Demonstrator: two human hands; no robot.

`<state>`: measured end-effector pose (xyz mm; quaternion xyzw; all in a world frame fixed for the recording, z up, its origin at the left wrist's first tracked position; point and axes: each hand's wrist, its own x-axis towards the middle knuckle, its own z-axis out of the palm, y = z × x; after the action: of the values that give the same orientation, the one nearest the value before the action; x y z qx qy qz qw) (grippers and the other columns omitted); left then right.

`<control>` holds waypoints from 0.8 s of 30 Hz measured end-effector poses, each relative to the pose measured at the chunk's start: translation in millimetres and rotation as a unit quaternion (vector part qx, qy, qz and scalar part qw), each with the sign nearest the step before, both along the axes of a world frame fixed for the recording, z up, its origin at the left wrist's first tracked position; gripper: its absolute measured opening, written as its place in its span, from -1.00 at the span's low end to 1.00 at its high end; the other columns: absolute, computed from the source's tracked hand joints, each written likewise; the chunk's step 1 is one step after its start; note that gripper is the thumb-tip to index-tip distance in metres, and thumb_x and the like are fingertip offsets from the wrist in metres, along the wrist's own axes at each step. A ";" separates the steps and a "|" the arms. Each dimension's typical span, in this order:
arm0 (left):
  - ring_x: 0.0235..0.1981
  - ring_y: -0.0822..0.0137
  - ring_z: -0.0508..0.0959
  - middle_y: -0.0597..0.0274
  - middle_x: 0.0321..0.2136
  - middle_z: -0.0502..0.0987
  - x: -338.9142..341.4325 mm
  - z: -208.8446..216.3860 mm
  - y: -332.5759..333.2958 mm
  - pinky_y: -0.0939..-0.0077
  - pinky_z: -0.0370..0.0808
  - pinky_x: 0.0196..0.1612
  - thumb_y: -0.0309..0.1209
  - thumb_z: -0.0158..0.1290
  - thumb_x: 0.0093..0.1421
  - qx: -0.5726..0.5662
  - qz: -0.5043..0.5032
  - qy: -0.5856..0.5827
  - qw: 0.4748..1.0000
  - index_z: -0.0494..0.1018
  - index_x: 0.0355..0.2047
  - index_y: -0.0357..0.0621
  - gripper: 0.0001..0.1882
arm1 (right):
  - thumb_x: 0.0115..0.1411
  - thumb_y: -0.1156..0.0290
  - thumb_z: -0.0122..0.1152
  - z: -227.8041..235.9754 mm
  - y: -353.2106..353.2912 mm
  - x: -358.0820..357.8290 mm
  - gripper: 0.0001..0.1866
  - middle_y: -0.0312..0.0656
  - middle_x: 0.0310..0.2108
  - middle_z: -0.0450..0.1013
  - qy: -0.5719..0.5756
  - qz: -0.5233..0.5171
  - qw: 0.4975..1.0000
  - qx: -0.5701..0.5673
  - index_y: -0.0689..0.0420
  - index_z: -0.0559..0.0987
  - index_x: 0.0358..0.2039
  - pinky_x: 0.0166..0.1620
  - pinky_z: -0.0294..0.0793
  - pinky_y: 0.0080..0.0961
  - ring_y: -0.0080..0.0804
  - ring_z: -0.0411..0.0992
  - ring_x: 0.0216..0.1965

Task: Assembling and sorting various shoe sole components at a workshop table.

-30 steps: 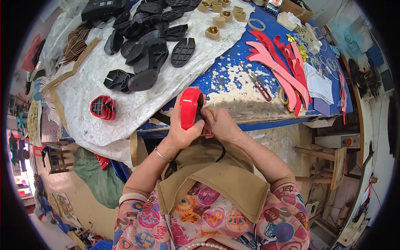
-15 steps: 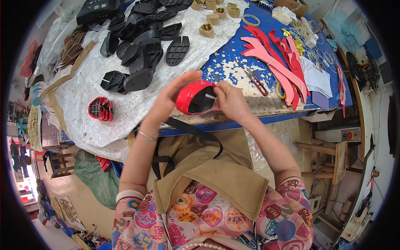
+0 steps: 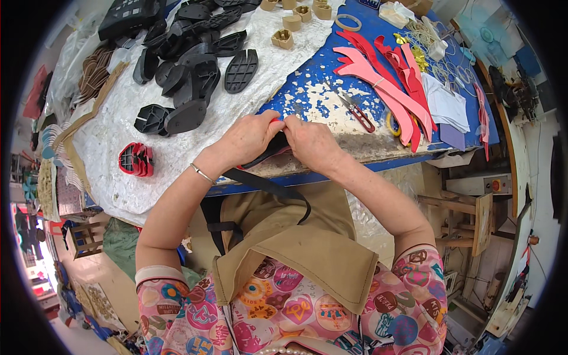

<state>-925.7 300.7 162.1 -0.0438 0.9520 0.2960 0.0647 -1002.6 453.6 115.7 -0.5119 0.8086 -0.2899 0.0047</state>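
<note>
Near the front edge of the table, both hands are closed round a shoe heel or sole piece, black inside with glossy red covering. Most of it is hidden under my hands. Fingers of my left hand pinch at its far edge, where a bit of red shows. Right beside them, the fingertips of my right hand grip the same edge, thumbs nearly touching. A small group of red-covered black heels sits to the left on the white sheet.
Black soles and heels lie heaped on the white sheet. Tan blocks stand at the back. On the blue table are thread snips, pink strips, red strips and a tape roll.
Both hands have come together over the far edge of the red-covered piece, the left now pinching where it was spread along the side. The piece has tipped, showing less red.
</note>
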 end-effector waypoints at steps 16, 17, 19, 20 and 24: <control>-0.28 -0.12 0.47 -0.15 -0.19 0.43 13.4 -4.1 -13.0 0.16 0.43 -0.23 -0.39 -0.14 0.22 -0.035 -0.126 0.118 0.984 0.19 0.01 -0.18 -0.65 | 0.15 0.34 0.07 0.2 14.9 0.2 -0.78 -0.10 -0.65 0.38 0.037 0.055 0.997 -0.043 0.16 0.29 -0.51 -0.55 0.36 -0.30 -0.14 0.42 -0.59; -0.30 -0.10 0.48 -0.13 -0.24 0.45 14.2 -3.6 -12.3 0.18 0.43 -0.25 -0.38 -0.12 0.21 -0.036 -0.108 0.090 0.989 0.24 -0.02 -0.18 -0.67 | 0.15 0.34 0.07 0.1 15.5 1.0 -0.78 -0.10 -0.65 0.38 0.037 0.055 0.997 -0.043 0.16 0.29 -0.51 -0.55 0.36 -0.30 -0.14 0.42 -0.59; -0.33 -0.09 0.49 -0.12 -0.29 0.48 16.0 -3.6 -10.4 0.20 0.43 -0.28 -0.38 -0.10 0.21 -0.037 -0.089 0.063 0.993 0.28 -0.06 -0.18 -0.70 | 0.14 0.33 0.08 0.1 17.1 3.1 -0.77 -0.12 -0.66 0.38 0.043 0.046 0.997 -0.047 0.15 0.29 -0.52 -0.57 0.36 -0.31 -0.16 0.42 -0.61; -0.35 -0.07 0.49 -0.10 -0.34 0.49 16.9 -4.2 -9.1 0.21 0.43 -0.30 -0.36 -0.07 0.19 -0.020 -0.071 0.053 0.996 0.32 -0.10 -0.18 -0.72 | 0.14 0.33 0.08 0.0 18.0 3.8 -0.77 -0.12 -0.66 0.38 0.044 0.045 0.997 -0.047 0.15 0.29 -0.52 -0.57 0.36 -0.31 -0.16 0.42 -0.61; -0.38 -0.09 0.49 -0.11 -0.44 0.50 18.3 -7.9 -8.5 0.16 0.42 -0.32 -0.28 -0.04 0.17 -0.027 -0.026 0.044 0.998 0.35 -0.18 -0.17 -0.73 | 0.15 0.31 0.08 -1.8 20.3 4.1 -0.76 -0.13 -0.67 0.38 0.049 0.039 0.997 -0.047 0.14 0.30 -0.53 -0.60 0.36 -0.32 -0.18 0.42 -0.63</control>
<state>-907.5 292.2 154.2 -0.0075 0.9623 0.2702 0.0295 -998.5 474.0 113.9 -0.5566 0.7724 -0.3021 -0.0477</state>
